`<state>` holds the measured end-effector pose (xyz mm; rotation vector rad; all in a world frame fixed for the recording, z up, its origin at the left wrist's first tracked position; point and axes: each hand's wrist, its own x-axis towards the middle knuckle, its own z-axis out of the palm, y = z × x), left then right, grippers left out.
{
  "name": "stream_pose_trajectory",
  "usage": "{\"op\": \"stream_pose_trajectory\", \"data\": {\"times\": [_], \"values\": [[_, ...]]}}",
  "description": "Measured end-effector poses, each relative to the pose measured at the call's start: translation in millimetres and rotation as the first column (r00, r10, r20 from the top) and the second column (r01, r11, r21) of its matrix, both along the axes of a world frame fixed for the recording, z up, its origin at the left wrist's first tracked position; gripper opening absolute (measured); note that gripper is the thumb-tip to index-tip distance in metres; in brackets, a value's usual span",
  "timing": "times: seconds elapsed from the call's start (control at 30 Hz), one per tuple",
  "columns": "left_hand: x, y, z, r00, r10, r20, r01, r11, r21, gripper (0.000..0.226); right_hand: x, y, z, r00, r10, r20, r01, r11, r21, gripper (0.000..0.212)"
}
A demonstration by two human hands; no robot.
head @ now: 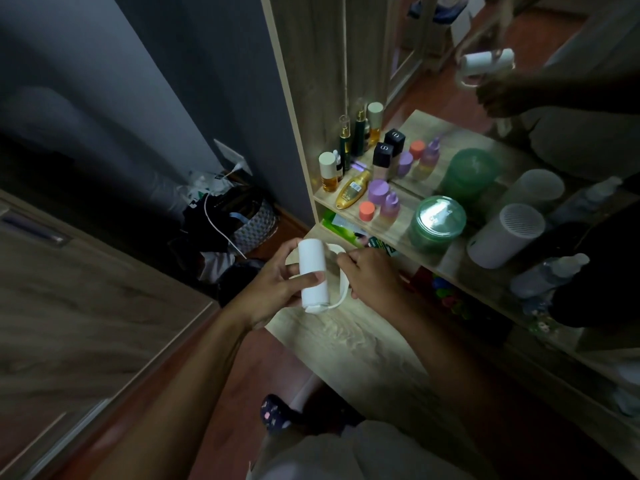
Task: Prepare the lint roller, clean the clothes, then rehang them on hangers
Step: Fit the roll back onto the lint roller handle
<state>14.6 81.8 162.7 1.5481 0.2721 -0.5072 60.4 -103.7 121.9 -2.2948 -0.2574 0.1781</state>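
Note:
A white lint roller (312,268) stands nearly upright in the middle of the head view, over the corner of a low wooden shelf (349,337). My left hand (277,289) wraps its white roll from the left, thumb across the front. My right hand (372,275) pinches the roller's curved white frame (343,282) on the right side. A mirror at the upper right shows the same roller's reflection (486,62). No clothes or hangers can be made out.
The upper shelf holds perfume and lotion bottles (353,188), a green-lidded jar (437,221), a white cylinder device (507,233) and a clear bottle (547,275). A heap of bags and a white cable (225,223) lies by the grey wall. A wooden panel (69,306) fills the left.

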Motion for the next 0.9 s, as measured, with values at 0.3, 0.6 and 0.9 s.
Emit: {"op": "stream_pose_trajectory", "data": {"times": [0.3, 0.6, 0.9], "values": [[-2, -5, -5, 0.999, 0.019, 0.035, -0.021, 0.999, 0.044, 0.067, 9, 0, 1, 0.986, 0.015, 0.164, -0.008, 0.999, -0.039, 0.04], [-13, -7, -5, 0.959, -0.133, 0.25, 0.064, 0.962, 0.266, 0.092, 8, -7, -8, 0.937, 0.135, 0.322, -0.102, 0.988, -0.12, 0.046], [-11, -5, -3, 0.929, -0.178, 0.326, 0.046, 0.927, 0.373, 0.091, 4, -5, -6, 0.942, 0.051, 0.33, -0.069, 0.997, 0.044, 0.033]]}}
